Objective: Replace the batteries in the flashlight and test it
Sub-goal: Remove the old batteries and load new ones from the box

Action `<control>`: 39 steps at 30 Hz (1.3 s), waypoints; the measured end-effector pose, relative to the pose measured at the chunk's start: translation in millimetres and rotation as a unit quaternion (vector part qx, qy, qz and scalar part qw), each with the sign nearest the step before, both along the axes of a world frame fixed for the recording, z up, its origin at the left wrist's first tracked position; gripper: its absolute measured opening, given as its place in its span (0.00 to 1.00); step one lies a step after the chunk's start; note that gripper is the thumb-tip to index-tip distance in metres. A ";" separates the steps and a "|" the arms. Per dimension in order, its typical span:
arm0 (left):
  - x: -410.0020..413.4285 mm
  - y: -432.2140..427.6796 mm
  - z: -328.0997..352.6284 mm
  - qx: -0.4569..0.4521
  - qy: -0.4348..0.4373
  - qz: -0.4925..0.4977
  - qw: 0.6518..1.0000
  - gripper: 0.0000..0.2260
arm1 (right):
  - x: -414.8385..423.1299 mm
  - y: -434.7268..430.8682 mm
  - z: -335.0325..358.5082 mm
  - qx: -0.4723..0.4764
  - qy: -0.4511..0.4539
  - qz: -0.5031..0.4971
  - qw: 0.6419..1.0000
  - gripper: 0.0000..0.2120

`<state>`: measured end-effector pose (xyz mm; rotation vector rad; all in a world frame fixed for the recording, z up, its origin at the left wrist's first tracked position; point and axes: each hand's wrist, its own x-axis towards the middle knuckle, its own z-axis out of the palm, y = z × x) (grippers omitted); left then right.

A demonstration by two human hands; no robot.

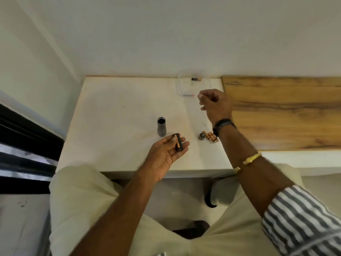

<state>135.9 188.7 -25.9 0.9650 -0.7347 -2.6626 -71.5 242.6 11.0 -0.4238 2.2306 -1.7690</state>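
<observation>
A striped sleeve (302, 218) rolled up the right forearm and pale trousers (77, 200) fill the foreground, with both arms reaching forward over a white table (114, 111).

The left hand (167, 154) is held palm up just above the table's near edge, its fingers gently curled. A black battery holder (179, 143) lies lengthwise across them with a copper-coloured cell seated in it. The thumb bends over and presses on the holder from the left, so the hand holds it between thumb and fingers.

The right hand (215, 103) is raised further out, wrist bent and knuckles up, wearing a dark wristband (223, 124) and a gold bangle (251, 158). Its fingers are drawn in close to the thumb; whether they pinch anything cannot be told. It hovers just beside a clear plastic container (180, 85) that has a battery (196, 79) in it.

The flashlight body (161, 126) stands upright on the table, open end up, just beyond the left fingertips and apart from them. The tail cap (202, 135) sits beside a cluster of loose batteries (211, 137) under the right wrist. A wooden surface (286, 111) adjoins the table on the right.
</observation>
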 end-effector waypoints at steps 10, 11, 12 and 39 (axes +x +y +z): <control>-1.1 -10.6 -8.8 -0.022 -0.012 -0.002 1.000 0.11 | -94.3 -89.1 -20.4 0.293 0.213 0.068 0.930 0.11; -0.9 -10.7 -10.1 -0.022 -0.014 -0.003 1.000 0.12 | -99.7 -94.9 -23.5 0.323 0.225 0.081 0.916 0.13; -0.6 -10.4 -10.7 -0.019 -0.013 -0.004 1.000 0.13 | -103.3 -99.2 -25.8 0.346 0.233 0.091 0.904 0.14; 4.5 -8.2 2.5 -0.003 0.041 0.029 0.999 0.17 | 10.4 -16.2 23.3 0.142 0.121 0.139 0.973 0.12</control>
